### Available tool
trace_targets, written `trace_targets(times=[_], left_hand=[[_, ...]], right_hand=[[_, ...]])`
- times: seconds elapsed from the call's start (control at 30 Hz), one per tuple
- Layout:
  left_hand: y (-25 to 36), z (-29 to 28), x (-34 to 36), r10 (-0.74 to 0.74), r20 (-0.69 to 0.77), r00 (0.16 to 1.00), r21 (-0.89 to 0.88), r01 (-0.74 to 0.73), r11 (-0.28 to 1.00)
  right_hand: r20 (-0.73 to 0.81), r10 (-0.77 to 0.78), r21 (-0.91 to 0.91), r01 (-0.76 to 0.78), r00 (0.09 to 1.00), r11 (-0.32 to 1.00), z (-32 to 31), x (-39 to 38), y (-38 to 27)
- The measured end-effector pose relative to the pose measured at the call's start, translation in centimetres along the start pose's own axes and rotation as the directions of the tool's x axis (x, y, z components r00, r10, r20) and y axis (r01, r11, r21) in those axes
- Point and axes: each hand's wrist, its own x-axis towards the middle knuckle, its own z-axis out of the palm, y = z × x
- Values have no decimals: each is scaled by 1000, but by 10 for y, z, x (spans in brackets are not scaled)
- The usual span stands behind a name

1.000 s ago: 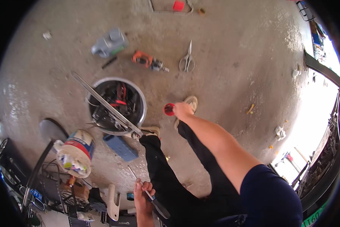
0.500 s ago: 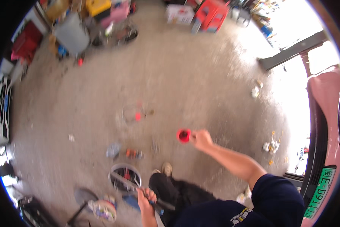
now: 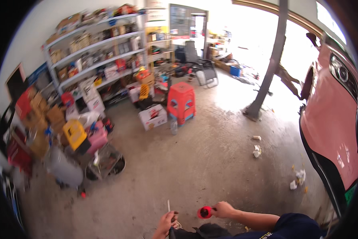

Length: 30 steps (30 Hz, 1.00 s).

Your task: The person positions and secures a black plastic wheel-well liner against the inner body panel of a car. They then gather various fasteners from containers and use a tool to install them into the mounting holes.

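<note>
My left hand (image 3: 167,223), low in the head view, is closed round a tool (image 3: 168,205) with a thin pale metal shaft pointing up and a dark handle, apparently a screwdriver. To its right, my right hand (image 3: 222,209) grips a small red cup (image 3: 204,212) by its right side, with something dark inside. Both hands are above the grey concrete floor (image 3: 147,183), near my dark trouser legs.
Cluttered shelving (image 3: 95,55) and boxes (image 3: 153,117) line the back left. A red stool (image 3: 181,103), reclining chair (image 3: 197,63), grey post (image 3: 266,83) and bright doorway stand farther back. A pink car body (image 3: 326,123) lines the right; paper scraps (image 3: 257,151) lie near it.
The view has tilted up from the tools and metal bowl at my feet to the garage's shelves and doorway. Both hands now appear lower in the picture, holding the same things.
</note>
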Motion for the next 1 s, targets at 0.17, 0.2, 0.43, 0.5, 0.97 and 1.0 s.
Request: trace_targets(times=[0.17, 0.2, 0.43, 0.5, 0.97, 1.0], left_hand=[[109, 113, 132, -206, 414, 887, 348, 55, 936], [125, 131, 158, -239, 423, 874, 355, 83, 931], [184, 230, 385, -244, 440, 864, -146, 337, 930], [230, 258, 411, -208, 428, 880, -209, 320, 924], [391, 554, 778, -67, 466, 882, 208, -35, 977], [412, 584, 814, -98, 551, 828, 257, -57, 965]], right_hand=[[-180, 293, 316, -227, 939, 921, -106, 23, 43], [-207, 289, 350, -205, 935, 914, -128, 35, 46], [-269, 517, 512, -333, 813, 792, -254, 160, 148], [-289, 432, 471, -266, 854, 841, -299, 217, 170], [-317, 162, 102, -136, 934, 985, -723, 542, 283], [-346, 199, 128, -164, 917, 978, -748, 562, 299]])
